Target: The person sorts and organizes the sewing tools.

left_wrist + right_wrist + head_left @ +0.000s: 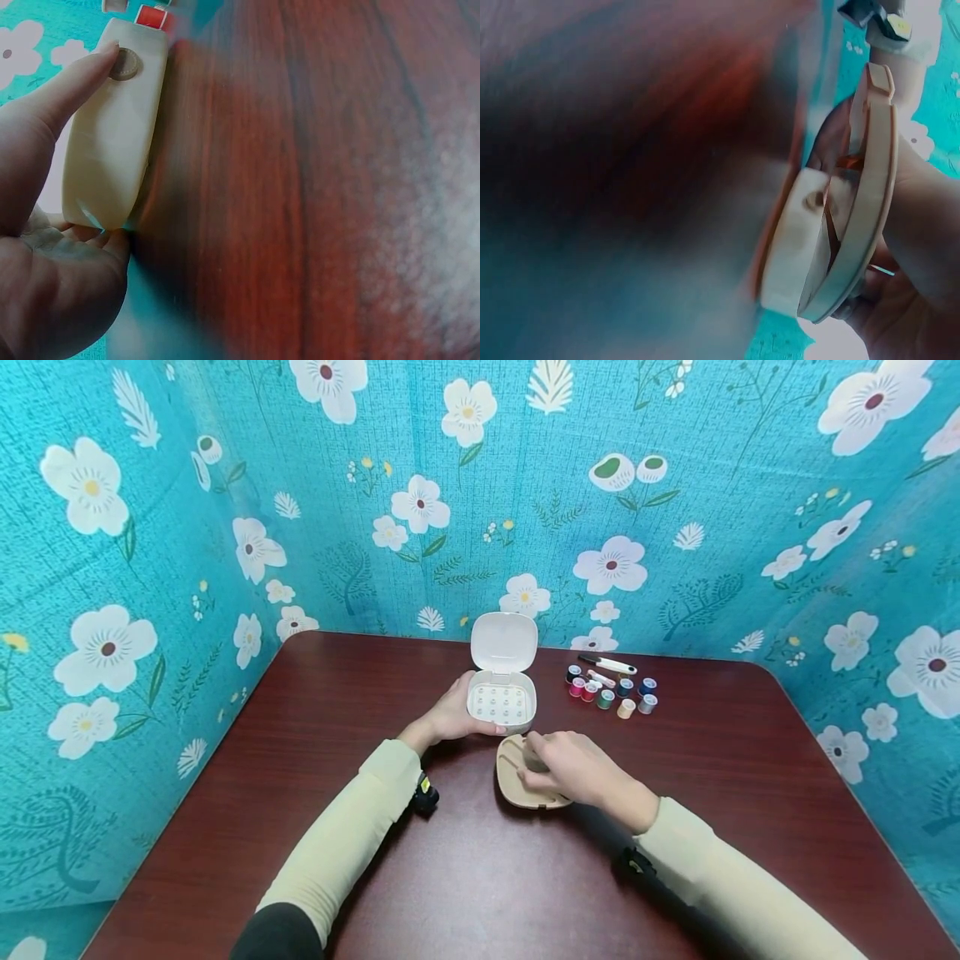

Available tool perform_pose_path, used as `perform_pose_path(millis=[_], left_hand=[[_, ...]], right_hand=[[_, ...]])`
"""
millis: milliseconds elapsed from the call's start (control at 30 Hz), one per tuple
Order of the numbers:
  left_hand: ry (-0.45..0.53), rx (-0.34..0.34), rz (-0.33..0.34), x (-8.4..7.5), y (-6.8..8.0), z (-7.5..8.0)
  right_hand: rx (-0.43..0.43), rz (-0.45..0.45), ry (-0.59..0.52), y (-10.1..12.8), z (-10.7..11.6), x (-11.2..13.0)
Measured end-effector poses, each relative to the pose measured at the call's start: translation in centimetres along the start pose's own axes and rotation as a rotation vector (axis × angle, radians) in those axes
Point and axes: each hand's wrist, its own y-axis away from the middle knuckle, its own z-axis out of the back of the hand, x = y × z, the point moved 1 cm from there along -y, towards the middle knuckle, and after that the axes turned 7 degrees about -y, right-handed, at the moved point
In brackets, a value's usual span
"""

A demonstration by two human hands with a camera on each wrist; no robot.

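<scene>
Right hand: the right hand (573,768) lies over a beige insert tray (517,777) on the dark red table (480,877), nearest the person; the fingers curl down onto the tray and seem to pinch at its moulded ridges, though whether they clamp its rim cannot be told from the head view.
Tray grip advice: judged from this, the tray is best held by its edge and kept level, fingertips clear of the recesses.
Left hand: the left hand (450,714) cups the white sewing box (501,706) just beyond the tray, fingers wrapped round its left side, thumb along the front; a firm hold keeps the box from sliding.
Box: its lid (504,643) stands open and upright, the base showing rows of pegs.
Beyond: thread spools (609,691) and a small snipper (607,664) lie to the right of the box, apart from it.
Left wrist view: shows a round stud on the box's front wall (112,135) with the thumb touching it, unseen from above.
Right wrist view: shows the tray (855,225) edge-on, with its shallow depth.
</scene>
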Motion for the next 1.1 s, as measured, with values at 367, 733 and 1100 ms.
perform_pose_path(millis=[367,733,1100], left_hand=[[-0.011,0.002,0.025,-0.2,0.1,0.0],[-0.013,0.01,0.05,-0.2,0.1,0.0],[-0.007,0.025,0.044,-0.3,0.1,0.1]], right_hand=[[0.024,0.049,0.022,-0.8,-1.3,2.2],[0.052,0.056,0.061,-1.3,-2.6,3.2],[0.087,0.006,0.078,-1.3,-3.3,3.7]])
